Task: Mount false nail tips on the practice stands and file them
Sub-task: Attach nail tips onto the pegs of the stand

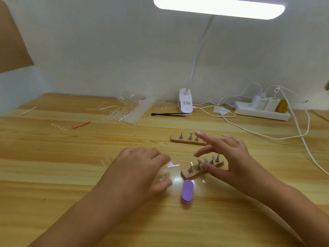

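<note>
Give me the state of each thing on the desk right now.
Near stand: on desk, some pegs tipped, front pegs bare.
Far stand: visible pegs bare.
Purple file: lying flat, untouched.
Lamp: on.
Left hand: on clear plastic, blurred.
Right hand: open, at near stand.
Tweezers: lying idle.

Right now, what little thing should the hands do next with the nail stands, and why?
Probably the left hand should carry the clear bit at its fingertips, likely a nail tip, to the near stand, because the pegs at its left end look bare. The right hand hovers open there, ready to steady it. The purple file lies unused.
</note>
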`<action>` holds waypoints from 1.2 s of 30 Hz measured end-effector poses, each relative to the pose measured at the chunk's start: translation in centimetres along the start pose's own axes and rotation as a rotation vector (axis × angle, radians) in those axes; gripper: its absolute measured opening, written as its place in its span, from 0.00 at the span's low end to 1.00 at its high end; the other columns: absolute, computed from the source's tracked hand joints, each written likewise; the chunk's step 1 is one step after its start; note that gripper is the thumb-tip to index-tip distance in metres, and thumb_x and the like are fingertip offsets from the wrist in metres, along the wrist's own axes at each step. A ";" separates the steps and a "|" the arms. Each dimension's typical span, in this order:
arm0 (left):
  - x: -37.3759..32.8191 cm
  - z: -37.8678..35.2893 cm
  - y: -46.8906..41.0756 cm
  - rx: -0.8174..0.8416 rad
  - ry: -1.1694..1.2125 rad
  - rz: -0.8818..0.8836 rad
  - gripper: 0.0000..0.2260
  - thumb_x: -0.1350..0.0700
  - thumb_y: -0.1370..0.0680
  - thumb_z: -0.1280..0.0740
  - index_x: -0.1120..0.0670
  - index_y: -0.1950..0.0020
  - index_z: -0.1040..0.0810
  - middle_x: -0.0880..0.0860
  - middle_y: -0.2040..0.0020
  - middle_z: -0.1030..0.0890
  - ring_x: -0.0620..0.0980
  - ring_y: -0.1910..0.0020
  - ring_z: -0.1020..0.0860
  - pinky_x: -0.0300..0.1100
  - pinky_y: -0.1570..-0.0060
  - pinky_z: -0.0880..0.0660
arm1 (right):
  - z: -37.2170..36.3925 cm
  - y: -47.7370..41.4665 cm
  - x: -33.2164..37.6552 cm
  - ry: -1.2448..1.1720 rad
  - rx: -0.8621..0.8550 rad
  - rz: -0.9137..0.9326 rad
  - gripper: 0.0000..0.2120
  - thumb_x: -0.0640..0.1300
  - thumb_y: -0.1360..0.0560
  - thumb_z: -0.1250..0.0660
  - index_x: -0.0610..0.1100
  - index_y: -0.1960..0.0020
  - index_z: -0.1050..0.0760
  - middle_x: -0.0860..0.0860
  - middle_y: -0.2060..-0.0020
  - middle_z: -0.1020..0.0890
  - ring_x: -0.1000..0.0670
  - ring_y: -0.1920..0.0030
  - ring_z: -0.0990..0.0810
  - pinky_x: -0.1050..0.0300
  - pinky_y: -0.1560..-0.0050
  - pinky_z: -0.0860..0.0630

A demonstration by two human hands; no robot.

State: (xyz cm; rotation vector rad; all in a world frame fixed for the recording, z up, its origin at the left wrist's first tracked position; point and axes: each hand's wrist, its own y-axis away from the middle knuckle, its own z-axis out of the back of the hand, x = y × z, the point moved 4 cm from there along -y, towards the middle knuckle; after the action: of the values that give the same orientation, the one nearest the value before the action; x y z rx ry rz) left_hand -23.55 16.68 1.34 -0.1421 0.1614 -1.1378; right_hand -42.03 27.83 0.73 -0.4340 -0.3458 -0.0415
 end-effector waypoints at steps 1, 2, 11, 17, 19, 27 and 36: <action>0.2 -0.9 0.0 0.078 0.003 0.021 0.29 0.30 0.27 0.43 0.38 0.28 0.34 0.35 0.31 0.31 0.40 0.31 0.33 0.44 0.30 0.44 | -0.1 0.0 0.0 0.008 -0.002 0.006 0.32 0.49 0.27 0.32 0.62 0.27 0.42 0.68 0.48 0.21 0.63 0.35 0.32 0.62 0.27 0.54; 0.4 -1.6 0.1 0.115 0.007 0.023 0.34 0.26 0.29 0.46 0.37 0.26 0.38 0.34 0.29 0.35 0.38 0.29 0.39 0.42 0.28 0.50 | -0.2 0.0 0.0 0.020 -0.006 0.013 0.33 0.48 0.27 0.32 0.62 0.27 0.42 0.68 0.49 0.21 0.64 0.36 0.31 0.63 0.27 0.55; -1.0 -2.9 -0.3 0.047 0.176 -0.132 0.35 0.27 0.28 0.58 0.38 0.28 0.30 0.32 0.28 0.34 0.36 0.25 0.47 0.45 0.23 0.59 | -1.0 -0.1 0.1 0.021 -0.051 0.001 0.37 0.41 0.27 0.28 0.61 0.28 0.43 0.65 0.52 0.24 0.64 0.40 0.32 0.64 0.29 0.54; -1.3 -3.8 -0.5 0.021 0.194 -0.179 0.33 0.30 0.25 0.57 0.41 0.31 0.25 0.32 0.31 0.29 0.37 0.24 0.44 0.51 0.23 0.59 | -1.2 -0.2 0.0 0.107 -0.093 0.083 0.39 0.38 0.31 0.23 0.55 0.27 0.37 0.59 0.55 0.21 0.61 0.46 0.33 0.53 0.37 0.39; -1.6 -3.7 -0.6 -0.030 0.184 -0.192 0.29 0.33 0.23 0.53 0.44 0.37 0.19 0.34 0.35 0.23 0.40 0.26 0.37 0.58 0.24 0.53 | -1.3 -0.3 0.0 0.230 -0.101 0.191 0.38 0.40 0.31 0.23 0.52 0.27 0.38 0.56 0.56 0.20 0.56 0.47 0.29 0.53 0.35 0.38; -1.5 -3.4 -0.6 -0.107 0.221 -0.158 0.31 0.29 0.24 0.55 0.40 0.39 0.19 0.32 0.38 0.25 0.33 0.26 0.45 0.53 0.26 0.70 | -0.2 0.1 1.3 -0.068 -0.292 0.106 0.33 0.52 0.27 0.31 0.54 0.26 0.41 0.61 0.56 0.21 0.58 0.45 0.24 0.45 0.30 0.39; -2.3 -2.5 -0.3 -0.035 1.454 0.095 0.11 0.42 0.28 0.29 0.40 0.47 0.15 0.44 0.50 0.15 0.40 0.50 0.18 0.30 0.52 0.24 | 0.0 0.6 4.4 -0.456 -0.411 0.027 0.35 0.52 0.29 0.29 0.60 0.26 0.40 0.55 0.57 0.20 0.47 0.47 0.19 0.44 0.33 0.33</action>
State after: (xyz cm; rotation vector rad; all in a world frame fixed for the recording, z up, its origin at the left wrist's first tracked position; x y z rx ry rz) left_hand -25.22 18.57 -0.88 0.6897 1.4496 -0.9483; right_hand -37.88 28.52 2.01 -0.8590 -0.7862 0.0144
